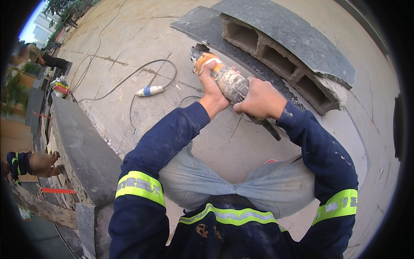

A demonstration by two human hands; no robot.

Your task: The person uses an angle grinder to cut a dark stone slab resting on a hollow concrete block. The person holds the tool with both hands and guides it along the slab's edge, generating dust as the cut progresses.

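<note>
In both hands I hold a dusty angle grinder [230, 82], orange near its head and caked with pale grime along the body. My left hand [210, 91] wraps around it behind the head, and my right hand [261, 99] grips the rear end, from which a black cord leads down. Just beyond the tool is a dark grey stone slab [196, 22] with a rough, dark edge. A hollow concrete block [260, 44] with three openings rests on it, and another grey slab [284, 30] lies on top of the block. The grinder's disc is not clearly visible.
A grey cable with a blue and white plug connector [150, 91] curls over the concrete floor left of my hands. Farther left lie a large dark slab [84, 146], a colourful bag [59, 86] and a red strap [58, 190]. Two people [36, 54] are at the left side.
</note>
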